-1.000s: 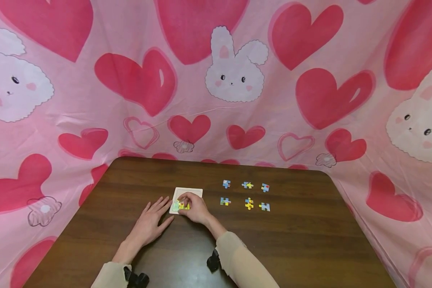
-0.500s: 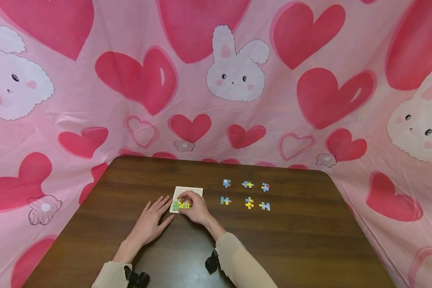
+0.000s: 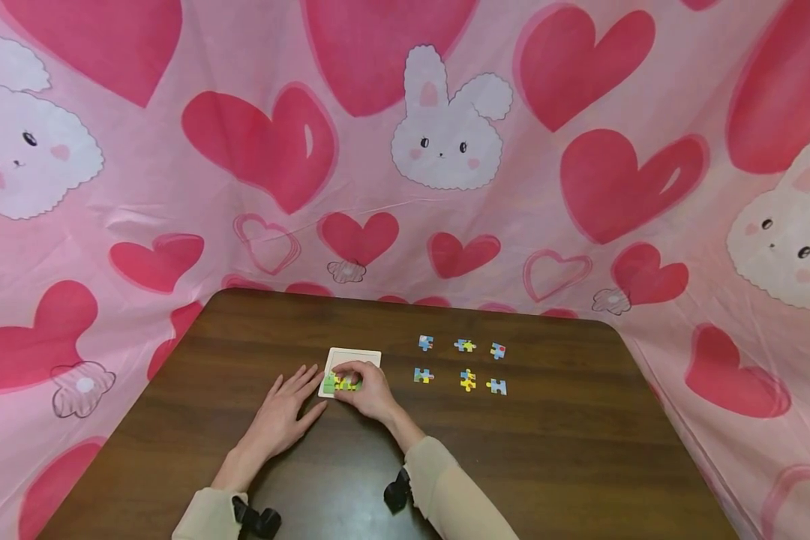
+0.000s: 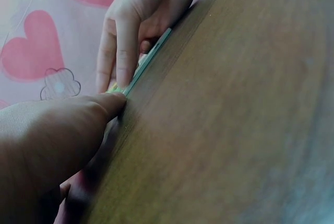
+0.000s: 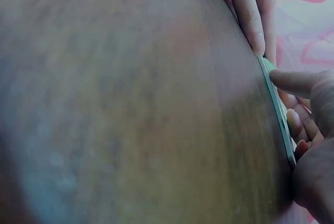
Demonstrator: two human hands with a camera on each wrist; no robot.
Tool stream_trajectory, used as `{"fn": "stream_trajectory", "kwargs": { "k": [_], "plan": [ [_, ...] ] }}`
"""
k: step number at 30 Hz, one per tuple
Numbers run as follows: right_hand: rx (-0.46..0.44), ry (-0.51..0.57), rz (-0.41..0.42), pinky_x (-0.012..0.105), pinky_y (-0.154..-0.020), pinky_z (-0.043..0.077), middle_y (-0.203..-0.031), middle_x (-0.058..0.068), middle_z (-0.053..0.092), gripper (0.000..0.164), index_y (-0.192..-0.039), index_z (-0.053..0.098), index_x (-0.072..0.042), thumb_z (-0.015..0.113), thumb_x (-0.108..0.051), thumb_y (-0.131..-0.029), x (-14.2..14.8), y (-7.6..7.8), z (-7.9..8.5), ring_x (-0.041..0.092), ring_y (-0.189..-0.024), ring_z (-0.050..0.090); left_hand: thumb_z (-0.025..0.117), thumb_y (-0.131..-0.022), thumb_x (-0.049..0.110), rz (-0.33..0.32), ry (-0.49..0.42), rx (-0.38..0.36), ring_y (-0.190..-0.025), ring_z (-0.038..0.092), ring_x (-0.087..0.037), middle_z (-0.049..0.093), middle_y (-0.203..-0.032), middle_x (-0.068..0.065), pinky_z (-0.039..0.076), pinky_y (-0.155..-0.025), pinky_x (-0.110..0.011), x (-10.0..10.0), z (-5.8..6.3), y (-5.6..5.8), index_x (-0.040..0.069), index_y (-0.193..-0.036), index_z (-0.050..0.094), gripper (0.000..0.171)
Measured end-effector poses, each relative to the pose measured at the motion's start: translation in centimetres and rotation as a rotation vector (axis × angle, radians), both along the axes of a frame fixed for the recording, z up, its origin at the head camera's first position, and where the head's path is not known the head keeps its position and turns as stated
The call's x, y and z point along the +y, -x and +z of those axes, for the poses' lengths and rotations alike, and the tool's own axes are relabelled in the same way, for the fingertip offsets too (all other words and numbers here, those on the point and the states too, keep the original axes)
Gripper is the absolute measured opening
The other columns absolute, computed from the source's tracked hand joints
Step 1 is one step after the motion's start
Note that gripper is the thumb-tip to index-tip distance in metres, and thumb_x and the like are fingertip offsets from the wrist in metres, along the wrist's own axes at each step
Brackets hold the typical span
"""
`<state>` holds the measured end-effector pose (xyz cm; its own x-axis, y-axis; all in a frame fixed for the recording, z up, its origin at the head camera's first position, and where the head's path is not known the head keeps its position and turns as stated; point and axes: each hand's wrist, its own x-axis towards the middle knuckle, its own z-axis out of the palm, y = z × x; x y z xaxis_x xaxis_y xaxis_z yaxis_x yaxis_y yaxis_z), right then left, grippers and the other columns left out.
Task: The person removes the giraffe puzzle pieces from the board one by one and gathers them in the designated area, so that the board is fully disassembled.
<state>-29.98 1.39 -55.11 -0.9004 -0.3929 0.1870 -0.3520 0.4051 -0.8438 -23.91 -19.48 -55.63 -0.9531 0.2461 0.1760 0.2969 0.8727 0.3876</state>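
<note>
A small white puzzle tray [image 3: 354,352] lies on the table, with green and yellow puzzle pieces [image 3: 343,383] along its near side. My left hand [image 3: 280,420] lies with fingers spread and straight, its fingertips touching the tray's left edge. Over the tray, my right hand [image 3: 371,391] has its thumb and index finger curled around a puzzle piece at the near side; the palm hides part of the tray. In the right wrist view, the right thumb [image 5: 292,82] reaches down to the green piece [image 5: 269,64] at the tray's edge. The tray's edge [image 4: 148,59] appears side-on in the left wrist view.
Several loose jigsaw pieces lie in two rows right of the tray, among them a blue piece with a red spot [image 3: 498,350] and a yellow one [image 3: 468,380]. The brown wooden table [image 3: 567,450] meets a pink heart-patterned cloth [image 3: 486,217] behind.
The right thumb and fingers shift slightly over the tray, and more of the green and yellow pieces shows. The left hand stays at the tray's edge. The head view tilts a little.
</note>
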Motion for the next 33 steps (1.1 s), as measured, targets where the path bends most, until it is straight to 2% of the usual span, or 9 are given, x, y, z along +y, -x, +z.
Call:
{"fn": "stream_trajectory", "kwargs": {
  "k": [9,18,26,33],
  "plan": [
    [0.009,-0.031,0.000,0.015,-0.077,0.040,-0.101,0.012,0.078,0.037,-0.120,0.082,-0.007,0.094,-0.010,-0.085,0.04,0.06,-0.14,0.003,-0.082,0.052,0.074,-0.105,0.036,0.007,-0.006,0.012,-0.161,0.045,-0.043,0.055,-0.167,-0.019,0.028,-0.131,-0.075,-0.12,-0.10,-0.03,0.007,-0.158,0.059,0.063],
    [-0.013,0.031,0.006,0.017,-0.078,0.041,-0.099,0.015,0.078,0.037,-0.118,0.080,-0.004,0.093,-0.005,-0.084,0.18,0.10,-0.13,0.006,-0.081,0.053,0.072,-0.106,0.037,0.006,-0.005,-0.005,-0.161,0.046,-0.043,0.055,-0.167,-0.018,0.028,-0.130,-0.075,0.16,0.15,-0.04,0.008,-0.159,0.059,0.062],
    [-0.073,0.154,0.055,0.017,-0.077,0.044,-0.098,0.026,0.076,0.036,-0.119,0.072,0.003,0.087,0.005,-0.086,0.36,0.28,-0.29,0.012,-0.082,0.057,0.072,-0.106,0.038,0.007,-0.005,-0.012,-0.162,0.044,-0.043,0.054,-0.168,-0.018,0.027,-0.131,-0.075,0.18,-0.03,-0.02,0.008,-0.159,0.059,0.062],
    [-0.057,0.145,0.068,0.017,-0.076,0.044,-0.096,0.026,0.075,0.032,-0.114,0.069,0.004,0.083,0.008,-0.086,0.22,0.30,-0.24,0.010,-0.080,0.056,0.073,-0.106,0.035,0.006,-0.015,-0.007,-0.162,0.044,-0.043,0.053,-0.169,-0.018,0.026,-0.131,-0.075,0.03,-0.04,-0.07,0.008,-0.160,0.058,0.063]
  ]
}}
